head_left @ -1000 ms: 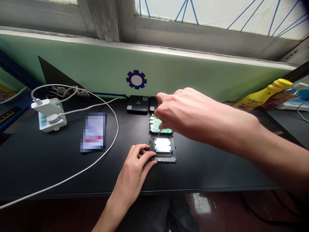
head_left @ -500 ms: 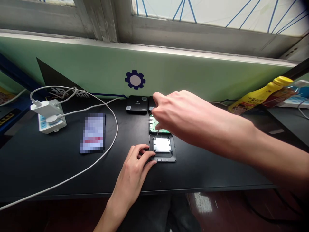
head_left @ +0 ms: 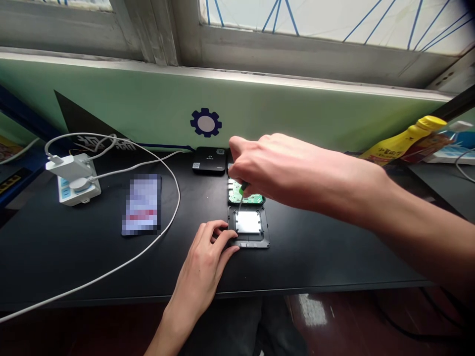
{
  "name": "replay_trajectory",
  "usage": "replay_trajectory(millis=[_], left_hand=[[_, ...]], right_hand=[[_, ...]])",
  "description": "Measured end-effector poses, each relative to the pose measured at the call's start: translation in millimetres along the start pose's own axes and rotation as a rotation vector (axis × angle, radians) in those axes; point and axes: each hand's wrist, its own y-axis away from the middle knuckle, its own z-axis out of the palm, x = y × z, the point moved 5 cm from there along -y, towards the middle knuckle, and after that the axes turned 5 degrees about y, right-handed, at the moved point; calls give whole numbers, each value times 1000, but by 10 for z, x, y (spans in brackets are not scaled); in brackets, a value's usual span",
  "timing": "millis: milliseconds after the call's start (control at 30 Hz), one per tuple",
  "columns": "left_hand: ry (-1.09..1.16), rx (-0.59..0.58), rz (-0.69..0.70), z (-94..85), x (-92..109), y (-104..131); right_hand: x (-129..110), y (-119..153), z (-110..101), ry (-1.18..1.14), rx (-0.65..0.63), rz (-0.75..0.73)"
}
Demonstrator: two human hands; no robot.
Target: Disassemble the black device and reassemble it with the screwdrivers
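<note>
My right hand (head_left: 265,160) is closed round a screwdriver (head_left: 241,191); a bit of its green and black handle shows below the fingers. The thin shaft slants down to the upper left corner of a silver metal plate (head_left: 248,222), which lies in a square black plastic cover (head_left: 264,241). My left hand (head_left: 206,252) grips the cover's lower left edge with fingers and thumb. Just behind the cover lies a green circuit board (head_left: 248,199) in a dark casing, partly hidden under my right hand.
A flat black box (head_left: 210,161) stands at the back of the black desk (head_left: 311,257). On the left are a white power strip with a charger (head_left: 78,180), a loose white cable (head_left: 141,253) and a blurred-out flat object (head_left: 141,205). A yellow bottle (head_left: 408,141) leans at the right.
My right hand has shifted slightly up and left, and more of the screwdriver's green handle shows. My left hand stays on the cover. The whole view has slid a little.
</note>
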Motion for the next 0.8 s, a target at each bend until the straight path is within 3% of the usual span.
replay_trajectory(millis=[267, 500, 633, 800], left_hand=[[-15, 2, -18, 9, -4, 18], [-16, 1, -13, -7, 7, 19], [-22, -2, -19, -4, 9, 21], [-26, -11, -24, 7, 12, 16]], right_hand=[[-113, -162, 10, 146, -51, 6], [137, -231, 42, -97, -173, 16], [240, -259, 82, -223, -151, -25], [166, -320, 65, -52, -130, 40]])
